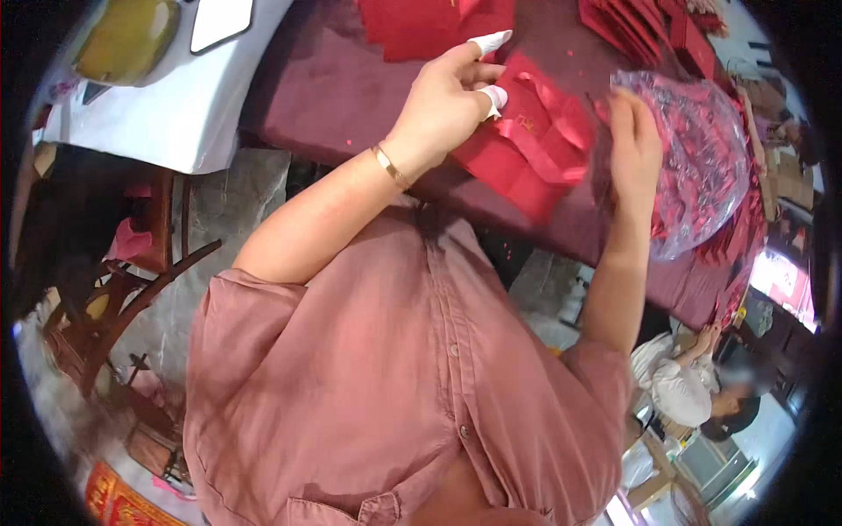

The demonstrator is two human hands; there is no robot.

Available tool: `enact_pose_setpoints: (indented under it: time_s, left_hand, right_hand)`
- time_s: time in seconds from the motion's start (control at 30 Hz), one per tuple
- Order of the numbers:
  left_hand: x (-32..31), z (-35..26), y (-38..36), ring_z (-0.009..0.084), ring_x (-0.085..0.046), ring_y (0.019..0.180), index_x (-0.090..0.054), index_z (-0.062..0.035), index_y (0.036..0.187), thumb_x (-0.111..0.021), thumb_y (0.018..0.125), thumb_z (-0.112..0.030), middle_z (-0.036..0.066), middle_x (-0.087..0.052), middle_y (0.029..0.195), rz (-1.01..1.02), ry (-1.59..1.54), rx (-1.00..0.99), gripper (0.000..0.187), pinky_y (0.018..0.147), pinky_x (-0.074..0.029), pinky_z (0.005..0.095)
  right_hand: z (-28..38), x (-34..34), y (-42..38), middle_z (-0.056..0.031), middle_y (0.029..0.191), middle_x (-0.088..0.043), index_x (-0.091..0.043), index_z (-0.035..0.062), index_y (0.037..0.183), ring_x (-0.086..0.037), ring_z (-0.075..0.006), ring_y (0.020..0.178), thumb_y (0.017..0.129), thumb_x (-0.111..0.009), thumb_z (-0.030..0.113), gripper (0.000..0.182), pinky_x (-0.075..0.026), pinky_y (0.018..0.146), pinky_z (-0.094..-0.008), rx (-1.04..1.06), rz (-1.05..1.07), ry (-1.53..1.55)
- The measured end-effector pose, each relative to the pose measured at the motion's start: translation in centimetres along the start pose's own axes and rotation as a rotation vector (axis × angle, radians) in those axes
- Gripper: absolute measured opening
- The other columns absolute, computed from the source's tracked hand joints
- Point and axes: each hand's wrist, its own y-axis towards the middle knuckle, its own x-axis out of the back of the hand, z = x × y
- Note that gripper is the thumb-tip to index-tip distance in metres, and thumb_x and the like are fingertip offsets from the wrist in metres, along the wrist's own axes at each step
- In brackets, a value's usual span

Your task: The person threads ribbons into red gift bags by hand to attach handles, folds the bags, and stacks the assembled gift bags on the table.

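Observation:
A red bag (532, 149) with shiny red ribbon handles and small gold print lies tilted over the dark red tablecloth. My left hand (447, 105), with white wraps on the thumb and a fingertip, is closed on its upper left edge. My right hand (636, 145) is to the right of the bag, beside a clear plastic bag (702, 158) full of red pieces. Its fingers are pressed together and slightly blurred, and what is between them cannot be made out.
More red bags (430, 26) lie at the top, with red stacks (627, 31) at the upper right. A white table (167, 118) at the left bears a phone (221, 19) and a yellowish object (127, 39). Wooden chairs stand lower left. Another person (680, 386) is at the lower right.

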Motion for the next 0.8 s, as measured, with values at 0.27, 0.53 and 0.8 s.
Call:
enact_pose_setpoints:
  time_s: [0.27,0.53,0.8]
  left_hand:
    - [-0.2,-0.5,0.0,0.0104,-0.056,0.096,-0.040,-0.0118,0.144,-0.053,0.084,0.009,0.004,-0.063,0.108,0.183,-0.023,-0.150,0.065,0.088,-0.045,0.0244]
    - [0.5,-3.1,1.5,0.0295,-0.063,0.074,-0.047,-0.0247,0.139,-0.060,0.075,-0.001,0.010,-0.062,0.074,0.486,1.157,-0.836,0.070,0.065,-0.051,0.0422]
    - [-0.5,-4.1,-0.4,0.0326,-0.061,0.086,-0.058,-0.0068,0.106,-0.067,0.077,-0.003,0.010,-0.065,0.090,0.303,0.667,-0.631,0.030,0.076,-0.049,0.0428]
  right_hand:
    - [-3.2,-2.1,-4.5,-0.0094,0.117,-0.061,-0.057,-0.0009,0.116,-0.059,-0.0184,0.106,0.101,-0.046,0.018,0.027,-0.048,0.095,-0.0355,-0.374,0.105,1.037]
    - [-3.1,0.9,-3.6,-0.0080,0.104,-0.067,-0.059,-0.0027,0.117,-0.063,-0.0143,0.093,0.098,-0.051,0.009,0.024,-0.048,0.087,-0.0271,-0.231,0.038,0.679]
    - [-2.7,1.8,-3.2,-0.0098,0.111,-0.065,-0.059,-0.0038,0.117,-0.061,-0.0160,0.099,0.098,-0.051,0.013,0.026,-0.046,0.090,-0.0296,-0.258,-0.144,0.832]
